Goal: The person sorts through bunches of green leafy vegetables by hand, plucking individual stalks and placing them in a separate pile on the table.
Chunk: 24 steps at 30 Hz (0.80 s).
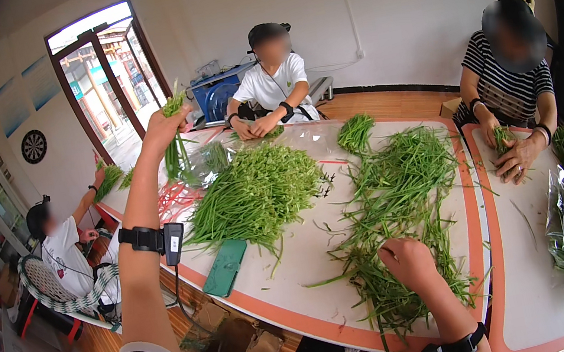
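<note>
— See the left hand (160, 128)? It is lifted high over the far-left side of the table (297, 264), fingers closed around a small bunch of green stalks (175, 149) that hangs down from the fist.

— And the right hand (406, 259)?

— Down low, curled into the loose stalks (394, 194) spread on the near right of the table. From here I cannot tell whether it is pinching any or only pressing on them.

— How would you do it well?

— I would grip the bunch near the top ends, as it is held now, so the stems hang straight and the tips line up. The right should take only a few stems at a time, or they tangle.

— The tidy heap (255, 192) lies mid-table, beside a flat green case (224, 267).

— Yes, and the bunch hangs just above that heap's far-left edge.
</note>
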Each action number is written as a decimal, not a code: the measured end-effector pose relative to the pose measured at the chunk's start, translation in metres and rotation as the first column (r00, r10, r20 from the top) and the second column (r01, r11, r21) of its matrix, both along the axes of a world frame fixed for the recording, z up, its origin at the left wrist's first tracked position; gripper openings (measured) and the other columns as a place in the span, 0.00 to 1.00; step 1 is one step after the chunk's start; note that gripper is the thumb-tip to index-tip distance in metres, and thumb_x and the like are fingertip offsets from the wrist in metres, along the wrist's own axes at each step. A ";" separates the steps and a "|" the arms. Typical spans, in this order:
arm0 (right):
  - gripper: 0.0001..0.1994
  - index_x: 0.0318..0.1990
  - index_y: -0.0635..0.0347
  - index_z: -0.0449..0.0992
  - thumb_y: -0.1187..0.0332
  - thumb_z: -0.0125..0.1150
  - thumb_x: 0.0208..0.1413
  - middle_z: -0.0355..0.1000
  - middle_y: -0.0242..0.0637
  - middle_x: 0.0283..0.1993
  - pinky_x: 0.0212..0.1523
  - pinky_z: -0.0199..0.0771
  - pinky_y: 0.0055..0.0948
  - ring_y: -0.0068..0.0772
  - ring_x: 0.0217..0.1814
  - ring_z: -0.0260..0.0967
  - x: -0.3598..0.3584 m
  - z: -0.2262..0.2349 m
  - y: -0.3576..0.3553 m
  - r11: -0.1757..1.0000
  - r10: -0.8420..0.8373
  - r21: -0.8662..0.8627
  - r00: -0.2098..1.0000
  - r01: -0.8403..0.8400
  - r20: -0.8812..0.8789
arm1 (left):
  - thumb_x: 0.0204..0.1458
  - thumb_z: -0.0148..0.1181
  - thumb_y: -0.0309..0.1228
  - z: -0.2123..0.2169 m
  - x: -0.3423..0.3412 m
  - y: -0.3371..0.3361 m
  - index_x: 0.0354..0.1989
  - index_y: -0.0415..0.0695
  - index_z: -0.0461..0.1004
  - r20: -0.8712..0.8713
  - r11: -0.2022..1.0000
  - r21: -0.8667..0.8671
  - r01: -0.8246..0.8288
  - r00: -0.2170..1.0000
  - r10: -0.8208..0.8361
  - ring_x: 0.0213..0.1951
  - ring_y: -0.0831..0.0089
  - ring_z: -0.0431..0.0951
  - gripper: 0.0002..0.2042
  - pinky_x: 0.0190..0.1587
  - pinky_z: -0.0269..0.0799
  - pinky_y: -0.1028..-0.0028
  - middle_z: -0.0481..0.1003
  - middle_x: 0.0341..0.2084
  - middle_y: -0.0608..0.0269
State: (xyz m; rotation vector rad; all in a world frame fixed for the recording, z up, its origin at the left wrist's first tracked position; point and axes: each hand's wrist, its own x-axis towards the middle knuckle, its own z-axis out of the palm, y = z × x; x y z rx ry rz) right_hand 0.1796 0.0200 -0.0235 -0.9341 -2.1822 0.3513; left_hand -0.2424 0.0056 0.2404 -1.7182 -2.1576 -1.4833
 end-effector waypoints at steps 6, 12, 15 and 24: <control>0.10 0.24 0.62 0.71 0.64 0.55 0.47 0.69 0.44 0.22 0.30 0.67 0.41 0.48 0.28 0.67 0.009 0.005 -0.003 0.997 -0.005 -0.082 0.995 0.014 0.103 | 0.46 0.58 0.43 -0.062 -0.067 0.073 0.36 0.41 0.74 -0.230 0.984 -0.047 -0.174 0.960 0.159 0.25 0.67 0.72 0.17 0.32 0.67 0.69 0.74 0.22 0.56; 0.10 0.25 0.60 0.72 0.63 0.54 0.48 0.70 0.43 0.22 0.28 0.69 0.41 0.47 0.27 0.68 0.006 -0.007 0.002 0.992 -0.018 -0.125 0.992 0.033 0.123 | 0.43 0.60 0.48 -0.191 -0.073 0.119 0.48 0.44 0.69 -0.117 0.946 -0.299 -0.124 0.989 0.093 0.32 0.64 0.75 0.27 0.36 0.67 0.67 0.75 0.25 0.51; 0.10 0.24 0.60 0.71 0.63 0.54 0.48 0.69 0.43 0.22 0.28 0.69 0.41 0.47 0.27 0.68 0.012 -0.007 0.006 0.991 -0.044 -0.117 0.985 0.065 0.169 | 0.44 0.59 0.51 -0.195 -0.038 0.120 0.58 0.35 0.57 0.235 0.905 -0.425 -0.024 0.962 0.136 0.41 0.64 0.73 0.39 0.43 0.66 0.66 0.74 0.36 0.48; 0.10 0.25 0.62 0.70 0.64 0.54 0.48 0.69 0.45 0.22 0.28 0.68 0.42 0.48 0.26 0.68 0.003 -0.007 0.006 0.990 -0.010 -0.141 0.987 0.032 0.160 | 0.43 0.52 0.60 -0.163 -0.042 0.089 0.56 0.33 0.60 0.195 0.964 -0.246 0.104 0.979 -0.056 0.54 0.62 0.63 0.42 0.56 0.54 0.70 0.64 0.52 0.48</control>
